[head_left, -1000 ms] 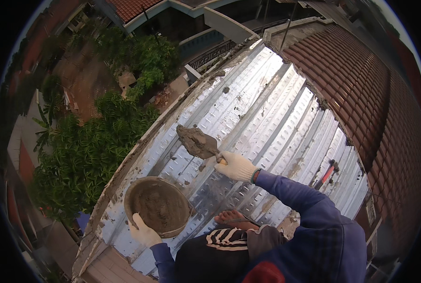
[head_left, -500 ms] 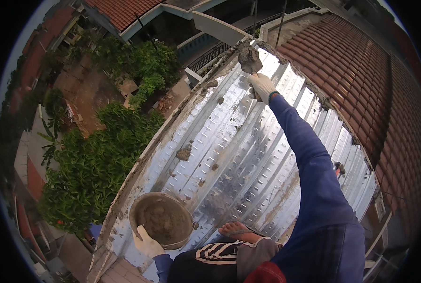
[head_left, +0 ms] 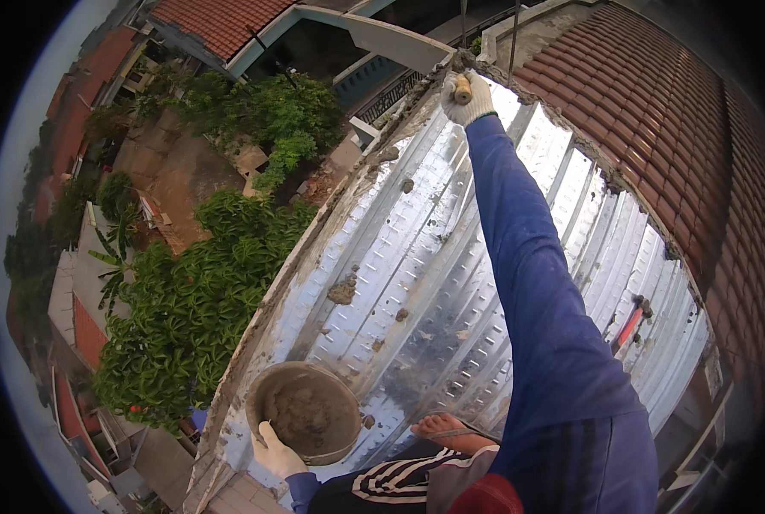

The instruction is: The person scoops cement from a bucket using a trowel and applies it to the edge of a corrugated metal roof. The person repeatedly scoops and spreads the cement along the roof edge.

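Note:
My right hand (head_left: 477,104), in a pale knitted glove, reaches out to the far corner of a corrugated metal sheet (head_left: 451,300). It grips the wooden handle of a trowel (head_left: 463,89); the blade is hidden from here. Lumpy grey mortar (head_left: 462,60) lines the corner just beyond it. My gloved left hand (head_left: 277,454) holds the near-left rim of a round bucket (head_left: 342,387), thumb over the edge. Wet grey mortar (head_left: 312,418) lies inside the bucket, which stands on the sheet beside my bare foot in a sandal (head_left: 451,430).
A brown tiled roof (head_left: 648,111) borders the sheet on the right. Along the left runs a narrow edge (head_left: 267,317) with a drop to trees (head_left: 203,300) and a yard. Mortar clumps (head_left: 341,291) and a red-handled tool (head_left: 629,325) lie on the metal.
My right hand has moved farther toward the far corner and turned, so the trowel's handle end now shows instead of its mortar-laden blade. My left hand remains on the bucket.

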Available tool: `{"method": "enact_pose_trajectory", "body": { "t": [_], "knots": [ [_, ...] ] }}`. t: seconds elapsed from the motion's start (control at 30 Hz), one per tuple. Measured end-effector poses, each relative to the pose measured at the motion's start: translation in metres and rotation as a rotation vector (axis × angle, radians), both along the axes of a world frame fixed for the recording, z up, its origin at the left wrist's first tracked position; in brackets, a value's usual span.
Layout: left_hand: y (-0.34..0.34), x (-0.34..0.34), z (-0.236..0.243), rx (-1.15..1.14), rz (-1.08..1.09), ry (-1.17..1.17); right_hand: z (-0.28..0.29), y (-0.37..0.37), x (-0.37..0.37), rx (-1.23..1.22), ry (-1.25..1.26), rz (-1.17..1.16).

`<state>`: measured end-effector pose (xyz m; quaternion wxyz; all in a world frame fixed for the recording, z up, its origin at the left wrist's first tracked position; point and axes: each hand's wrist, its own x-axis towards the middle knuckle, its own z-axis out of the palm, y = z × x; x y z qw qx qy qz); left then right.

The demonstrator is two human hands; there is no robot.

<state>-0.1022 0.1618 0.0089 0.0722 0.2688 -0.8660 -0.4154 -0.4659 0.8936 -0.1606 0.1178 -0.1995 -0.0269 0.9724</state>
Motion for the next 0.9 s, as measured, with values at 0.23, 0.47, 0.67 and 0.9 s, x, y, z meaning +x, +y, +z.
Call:
{"method": "enact_pose_trajectory", "body": {
  "t": [0.23, 0.47, 0.67, 0.9],
  "knots": [
    [-0.005, -0.007, -0.005, -0.042, -0.014, -0.017, -0.006, -0.004, 0.047, 0.072, 0.072, 0.073],
    [-0.020, 0.008, -0.006, -0.101, 0.020, -0.030, 0.055, -0.047, 0.069, 1.483, -0.474, 0.374],
    [0.002, 0.010, -0.010, 0.008, 0.070, 0.015, 0.039, 0.085, 0.045, 1.992, -1.052, 0.717],
    [0.002, 0.017, -0.011, 0.046, 0.047, 0.065, -0.025, 0.139, 0.087, 1.830, -0.677, 0.662]
  ]
}}
